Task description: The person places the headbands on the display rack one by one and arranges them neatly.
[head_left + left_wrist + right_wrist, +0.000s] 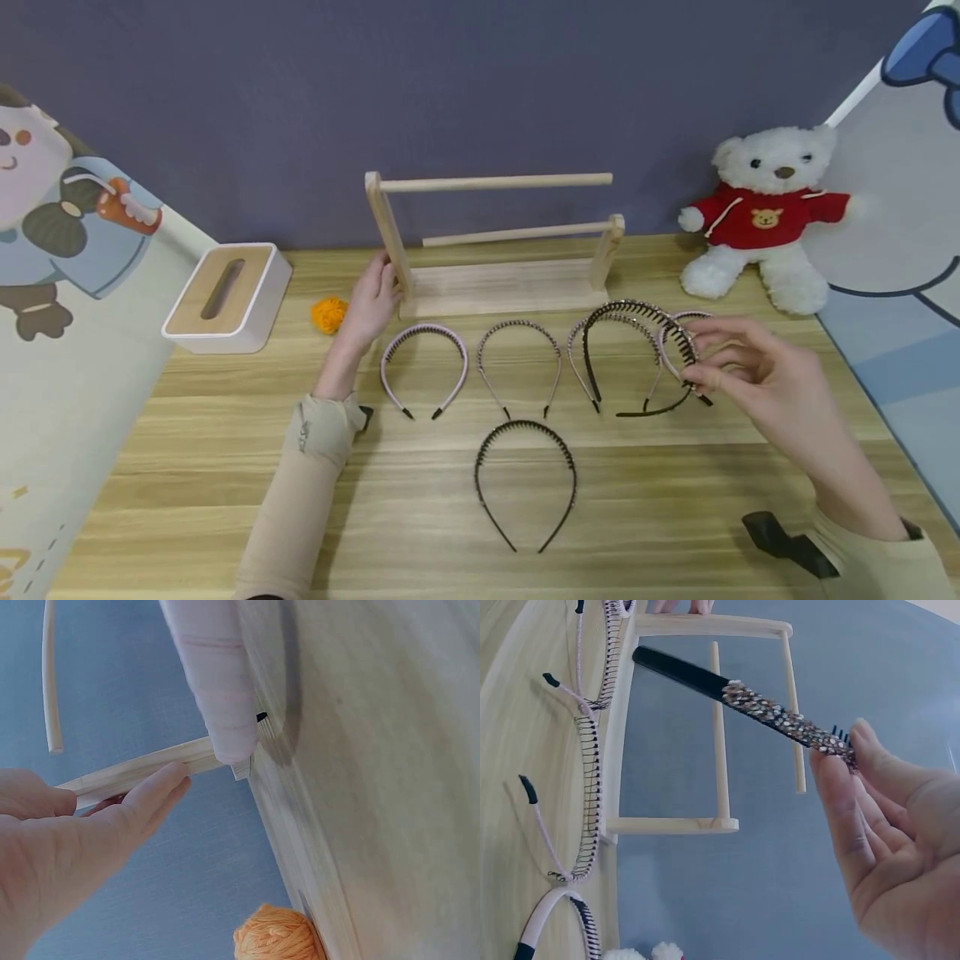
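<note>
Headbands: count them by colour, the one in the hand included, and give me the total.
Pink headbands: 4
Black headbands: 2, one of them in the right hand
Total: 6

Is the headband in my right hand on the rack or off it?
Off: the right hand pinches the dark headband in the air, and both rods on the rack are bare.

The left hand and right hand are bare; the left sleeve is beige, its greyer cuff bearing small dark lettering too small to read; a black tab juts from that cuff; the right sleeve is beige too, with an angular black strap jutting from its wrist end
</note>
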A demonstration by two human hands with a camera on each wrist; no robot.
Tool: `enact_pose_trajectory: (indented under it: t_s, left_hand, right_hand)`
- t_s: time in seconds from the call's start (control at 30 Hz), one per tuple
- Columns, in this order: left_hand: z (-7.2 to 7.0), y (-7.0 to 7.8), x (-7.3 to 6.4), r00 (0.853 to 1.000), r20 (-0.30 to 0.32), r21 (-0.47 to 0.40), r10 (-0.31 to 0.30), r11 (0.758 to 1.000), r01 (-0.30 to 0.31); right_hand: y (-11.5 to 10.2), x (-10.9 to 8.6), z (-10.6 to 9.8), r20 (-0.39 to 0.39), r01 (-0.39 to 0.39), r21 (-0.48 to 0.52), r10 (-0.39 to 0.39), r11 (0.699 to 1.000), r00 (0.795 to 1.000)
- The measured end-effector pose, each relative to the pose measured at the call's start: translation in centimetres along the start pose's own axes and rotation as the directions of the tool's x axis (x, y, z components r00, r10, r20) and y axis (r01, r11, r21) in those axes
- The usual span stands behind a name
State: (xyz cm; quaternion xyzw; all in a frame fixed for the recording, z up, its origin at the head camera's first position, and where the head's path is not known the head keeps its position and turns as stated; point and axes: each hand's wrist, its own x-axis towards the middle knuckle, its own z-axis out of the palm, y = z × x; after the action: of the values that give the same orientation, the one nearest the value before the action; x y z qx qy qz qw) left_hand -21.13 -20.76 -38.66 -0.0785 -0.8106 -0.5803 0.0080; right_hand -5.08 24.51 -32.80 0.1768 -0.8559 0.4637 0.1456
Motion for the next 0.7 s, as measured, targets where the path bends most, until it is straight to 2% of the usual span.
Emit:
enact_pose_trajectory:
  t_s: [0.23,0.7]
  left_hand:
    - [0.0,0.0,0.0,1.0,0.005,0.002,-0.002,1.0,0.002]
    - [0.0,0.0,-0.1,1.0,0.004,0.009,-0.015,1.0,0.015]
  right_hand:
    - [-0.6,1.0,0.2,-0.082,0.032,-0.039,-0.035,0.999,0.996]
    - [-1.2,2.8,0.4,-0.204,-0.079,0.075,0.093,0.994,0.974]
